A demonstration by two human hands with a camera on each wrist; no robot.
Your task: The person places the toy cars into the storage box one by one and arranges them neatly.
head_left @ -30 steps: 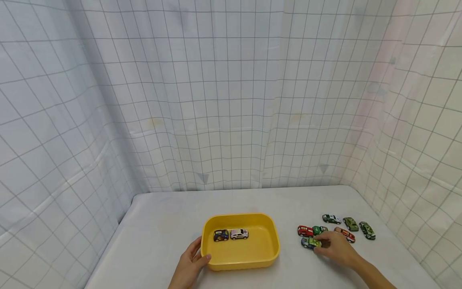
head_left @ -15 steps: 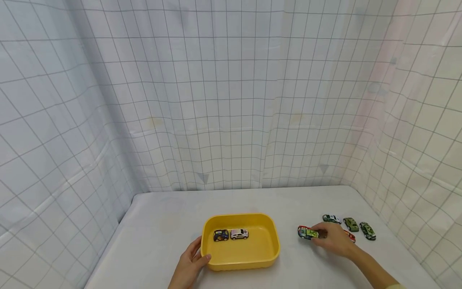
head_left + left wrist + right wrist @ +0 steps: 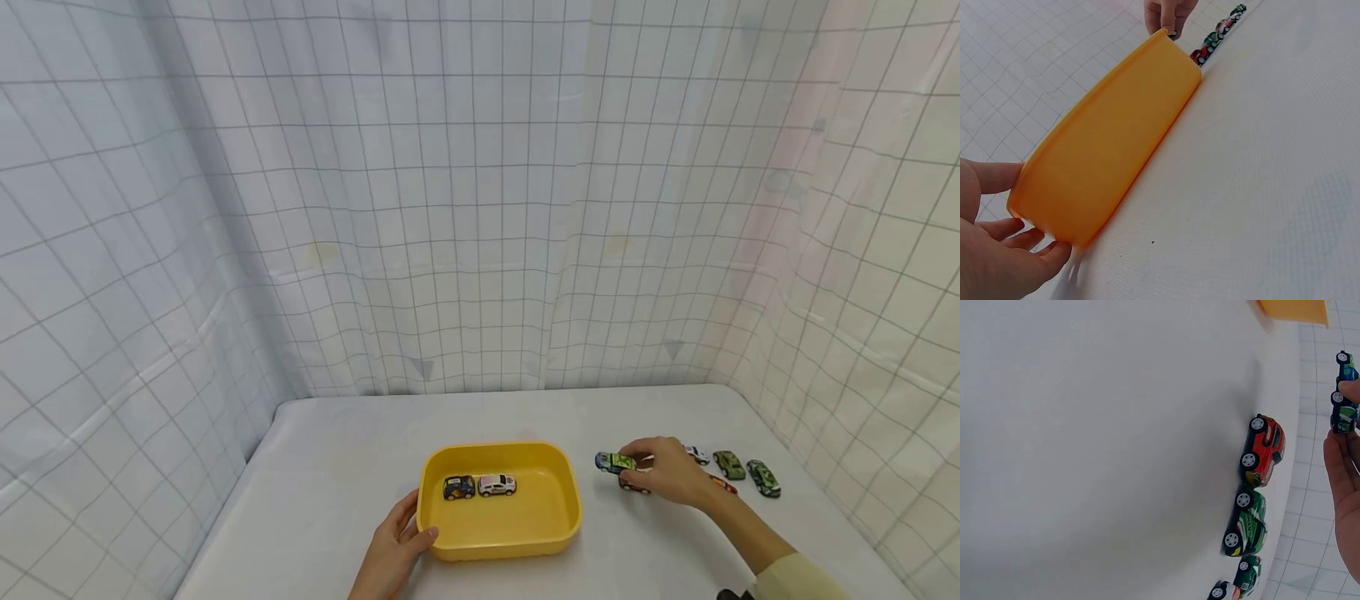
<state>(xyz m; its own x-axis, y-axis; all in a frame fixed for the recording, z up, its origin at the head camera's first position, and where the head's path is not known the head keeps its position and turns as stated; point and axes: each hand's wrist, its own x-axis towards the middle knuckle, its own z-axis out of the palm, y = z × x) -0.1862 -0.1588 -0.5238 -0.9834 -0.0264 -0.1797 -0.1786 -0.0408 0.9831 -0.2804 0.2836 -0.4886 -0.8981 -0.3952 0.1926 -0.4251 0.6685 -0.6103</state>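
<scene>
My left hand point(image 3: 396, 542) holds the near left corner of a yellow plastic tray point(image 3: 510, 552), thumb over the rim and fingers against its outer wall. Inside the tray, a dark blue toy car point(image 3: 459, 487) and a white toy car point(image 3: 497, 485) sit end to end. Right of the tray, my right hand point(image 3: 667, 473) pinches a green-and-blue toy car point(image 3: 615, 462) between thumb and fingers, raised above the table. In the right wrist view, a red toy car point(image 3: 1264, 450) and a green toy car point(image 3: 1249, 522) stand below it; the right hand mostly covers them in the head view.
Farther right on the white table point(image 3: 337, 467) are a white-and-green toy car point(image 3: 697, 455), a camouflage toy car point(image 3: 729, 465), another camouflage car point(image 3: 763, 477) and a partly hidden orange-red car point(image 3: 723, 483). Gridded white cloth point(image 3: 480, 250) hangs behind and at both sides.
My right hand has lifted the green-and-blue toy car from beside the others and carried it up, leftward and away from me. The left hand and tray stay in place.
</scene>
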